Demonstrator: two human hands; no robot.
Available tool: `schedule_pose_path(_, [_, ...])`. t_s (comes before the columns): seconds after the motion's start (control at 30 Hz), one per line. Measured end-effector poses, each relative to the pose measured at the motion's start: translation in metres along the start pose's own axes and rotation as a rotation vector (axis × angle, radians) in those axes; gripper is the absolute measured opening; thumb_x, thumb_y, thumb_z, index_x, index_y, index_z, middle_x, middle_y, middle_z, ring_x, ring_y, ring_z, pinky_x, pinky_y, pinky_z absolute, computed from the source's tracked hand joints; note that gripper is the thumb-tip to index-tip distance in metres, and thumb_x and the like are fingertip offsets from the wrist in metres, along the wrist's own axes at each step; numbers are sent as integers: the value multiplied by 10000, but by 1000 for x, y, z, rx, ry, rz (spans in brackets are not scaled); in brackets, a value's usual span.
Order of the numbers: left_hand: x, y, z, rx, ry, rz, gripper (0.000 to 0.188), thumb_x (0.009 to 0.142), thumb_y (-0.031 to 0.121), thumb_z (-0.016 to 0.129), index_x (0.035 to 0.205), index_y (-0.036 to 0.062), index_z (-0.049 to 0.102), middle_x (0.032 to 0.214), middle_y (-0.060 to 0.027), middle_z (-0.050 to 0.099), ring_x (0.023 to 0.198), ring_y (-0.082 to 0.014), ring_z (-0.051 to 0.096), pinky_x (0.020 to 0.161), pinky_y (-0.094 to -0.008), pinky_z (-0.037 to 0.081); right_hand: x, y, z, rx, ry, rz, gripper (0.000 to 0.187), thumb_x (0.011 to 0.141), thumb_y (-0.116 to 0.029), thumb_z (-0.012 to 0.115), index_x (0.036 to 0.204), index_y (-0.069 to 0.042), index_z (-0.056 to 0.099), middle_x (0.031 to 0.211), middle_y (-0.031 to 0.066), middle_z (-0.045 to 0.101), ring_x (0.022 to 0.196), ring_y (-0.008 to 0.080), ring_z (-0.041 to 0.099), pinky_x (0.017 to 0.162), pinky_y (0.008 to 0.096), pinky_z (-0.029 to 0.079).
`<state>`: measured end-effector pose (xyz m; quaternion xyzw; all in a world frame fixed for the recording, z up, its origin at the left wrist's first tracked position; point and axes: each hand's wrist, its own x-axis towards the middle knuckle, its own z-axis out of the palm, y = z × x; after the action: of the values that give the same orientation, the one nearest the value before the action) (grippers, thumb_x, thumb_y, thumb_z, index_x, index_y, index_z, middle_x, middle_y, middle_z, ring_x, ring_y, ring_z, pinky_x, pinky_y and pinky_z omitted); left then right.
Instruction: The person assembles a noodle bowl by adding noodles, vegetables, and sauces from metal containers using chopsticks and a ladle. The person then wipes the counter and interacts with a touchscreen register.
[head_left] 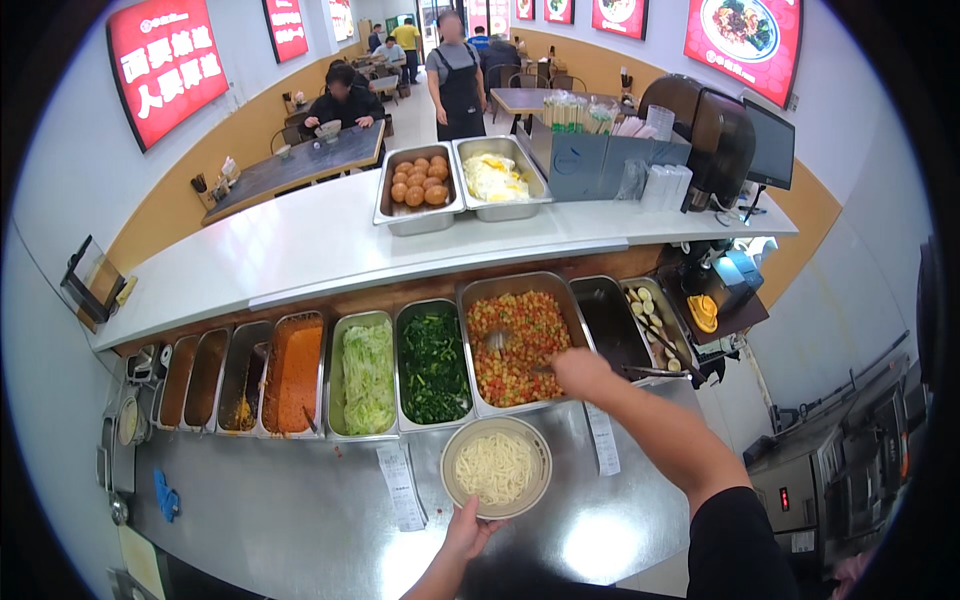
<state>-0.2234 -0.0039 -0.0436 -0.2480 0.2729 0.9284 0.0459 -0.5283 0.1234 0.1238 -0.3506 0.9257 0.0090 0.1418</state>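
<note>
A pale bowl [452, 448] of white noodles [495, 467] stands on the steel counter in front of me. My left hand [470, 527] grips its near rim. My right hand [582, 372] reaches over the tray of mixed red, orange and green diced vegetables [515, 345] and holds the handle of a metal ladle [497, 341] whose bowl rests in that mix.
A row of steel trays holds chopped dark greens [432, 366], shredded cabbage [368, 376], red sauce [293, 371], dark liquid [612, 325] and sliced pieces [652, 315]. Paper slips [402, 487] lie on the steel counter. Brown eggs [418, 180] sit on the white ledge. A person in an apron [458, 85] stands beyond.
</note>
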Motion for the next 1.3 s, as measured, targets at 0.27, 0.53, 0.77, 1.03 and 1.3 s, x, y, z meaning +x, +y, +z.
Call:
schedule_pose_path(0.27, [4,-3,1,-18,-45,18,451,1002,288,362,1395,138,200,1346,-166,425,1126,-321,549,866,-448,529,-21,12,3,959,-377,258,181,839,-131,546,744,6,615,615,85,572,475,168,529,435,326,443])
schedule_pose_path(0.53, [2,-1,5,-11,-72,16,463,1002,294,372,1400,156,180,1362,-143,411,1158,-308,532,889,-450,521,-37,18,22,1711,-330,470,134,888,-70,508,947,32,572,593,-6,494,410,51,385,352,207,295])
schedule_pose_path(0.77, [3,0,3,-31,-77,19,475,1002,315,372,1409,178,168,1380,-137,390,1177,-304,516,916,-456,503,-78,5,-2,1683,-272,307,186,899,-119,514,983,35,576,592,-7,494,404,56,378,352,215,295])
schedule_pose_path(1.03, [-3,-3,6,-71,-113,46,513,955,141,479,1387,175,204,1383,-141,389,1208,-322,492,966,-492,468,-183,-37,55,1142,-291,156,247,912,-229,521,987,-18,626,578,52,536,461,117,492,437,284,402])
schedule_pose_path(1.3, [-6,6,14,-77,-90,30,570,916,60,476,1395,159,185,1344,-161,421,1171,-330,517,936,-477,495,-205,-92,100,541,94,-44,215,805,-97,548,1007,-22,542,803,226,609,756,416,591,668,474,478])
